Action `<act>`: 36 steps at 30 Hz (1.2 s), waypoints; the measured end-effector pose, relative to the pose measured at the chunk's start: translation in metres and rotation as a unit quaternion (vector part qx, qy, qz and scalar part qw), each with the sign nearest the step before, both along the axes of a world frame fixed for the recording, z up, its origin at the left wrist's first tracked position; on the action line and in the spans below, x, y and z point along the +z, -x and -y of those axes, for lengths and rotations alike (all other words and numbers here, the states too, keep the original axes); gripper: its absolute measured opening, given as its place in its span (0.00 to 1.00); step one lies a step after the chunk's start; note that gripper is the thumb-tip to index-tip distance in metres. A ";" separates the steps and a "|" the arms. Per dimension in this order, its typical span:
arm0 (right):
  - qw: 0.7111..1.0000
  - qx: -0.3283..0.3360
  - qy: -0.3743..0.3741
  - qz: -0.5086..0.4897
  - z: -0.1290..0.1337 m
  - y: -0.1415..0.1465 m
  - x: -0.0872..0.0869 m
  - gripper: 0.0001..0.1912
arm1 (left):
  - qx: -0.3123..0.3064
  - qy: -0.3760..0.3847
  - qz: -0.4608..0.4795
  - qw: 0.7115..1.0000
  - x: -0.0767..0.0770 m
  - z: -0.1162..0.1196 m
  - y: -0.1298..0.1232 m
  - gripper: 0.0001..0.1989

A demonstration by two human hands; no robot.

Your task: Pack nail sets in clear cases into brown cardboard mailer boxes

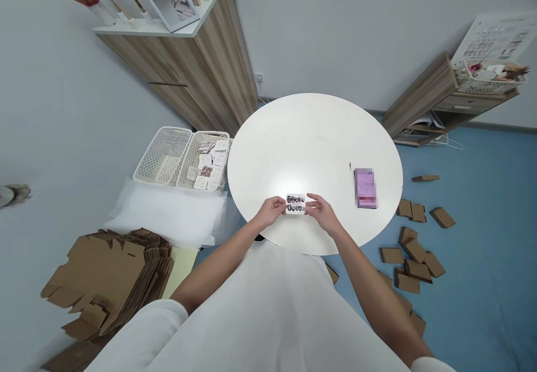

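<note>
A small white card of press-on nails (pixel 296 203), two rows of dark, patterned pieces, is held over the near part of the round white table (pixel 310 137). My left hand (pixel 272 212) pinches its left edge between thumb and fingers. At the right edge, my right hand (pixel 322 213) grips it with the thumb low and the index finger stretched along the top corner. Right of my hands, a purple rectangular item (pixel 366 188), blurred by pixelation, lies flat on the tabletop.
Left of the table stand two white baskets (pixel 163 156), the nearer one to the table (pixel 226 162) holding several nail cards. Below them are white plastic sheets (pixel 168 210) and stacked flat cardboard (pixel 109 277). Small brown boxes (pixel 415 249) litter the blue floor at right. A wooden cabinet (pixel 180 75) rises behind.
</note>
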State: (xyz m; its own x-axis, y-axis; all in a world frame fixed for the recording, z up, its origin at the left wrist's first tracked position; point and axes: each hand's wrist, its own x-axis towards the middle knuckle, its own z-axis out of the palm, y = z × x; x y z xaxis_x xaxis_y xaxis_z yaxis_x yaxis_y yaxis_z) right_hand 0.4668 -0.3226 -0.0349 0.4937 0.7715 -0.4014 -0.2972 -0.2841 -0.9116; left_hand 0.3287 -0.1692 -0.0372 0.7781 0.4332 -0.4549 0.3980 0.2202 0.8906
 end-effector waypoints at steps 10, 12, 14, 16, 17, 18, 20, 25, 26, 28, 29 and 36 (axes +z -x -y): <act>0.997 0.033 -0.020 0.074 0.006 0.006 -0.006 0.37 | -0.022 -0.059 0.028 0.998 0.004 0.004 -0.003 0.14; 0.996 0.032 -0.022 0.075 0.008 0.005 -0.006 0.37 | -0.039 -0.070 0.050 0.996 0.009 0.003 0.000 0.22; 0.996 0.036 -0.026 0.072 0.009 0.005 -0.007 0.38 | -0.077 -0.097 0.069 0.990 0.014 0.000 0.003 0.32; 0.996 0.039 -0.034 0.069 0.010 0.007 -0.008 0.38 | -0.120 -0.149 0.076 0.979 0.018 -0.003 0.006 0.37; 0.996 0.040 -0.037 0.067 0.011 0.007 -0.008 0.38 | -0.139 -0.177 0.076 0.971 0.020 -0.004 0.007 0.38; 0.996 0.041 -0.039 0.066 0.011 0.008 -0.009 0.38 | -0.153 -0.204 0.075 0.964 0.020 -0.005 0.007 0.38; 0.996 0.043 -0.040 0.067 0.011 0.011 -0.010 0.37 | -0.171 -0.242 0.070 0.953 0.019 -0.006 0.008 0.37; 0.992 0.073 -0.029 0.097 0.012 0.015 -0.013 0.39 | -0.178 -0.274 0.054 0.944 0.011 -0.004 0.013 0.35; 0.991 0.079 -0.021 0.109 0.012 0.016 -0.013 0.39 | -0.175 -0.278 0.054 0.943 0.009 -0.004 0.014 0.35; 0.987 0.084 -0.004 0.134 0.011 0.017 -0.014 0.38 | -0.166 -0.283 0.055 0.943 0.006 -0.003 0.017 0.35; 0.986 0.082 0.001 0.144 0.009 0.018 -0.015 0.37 | -0.159 -0.284 0.055 0.944 0.005 -0.002 0.018 0.36; 0.982 0.100 0.011 0.161 -0.009 0.023 -0.020 0.36 | -0.093 -0.284 0.045 0.953 -0.002 -0.002 0.030 0.32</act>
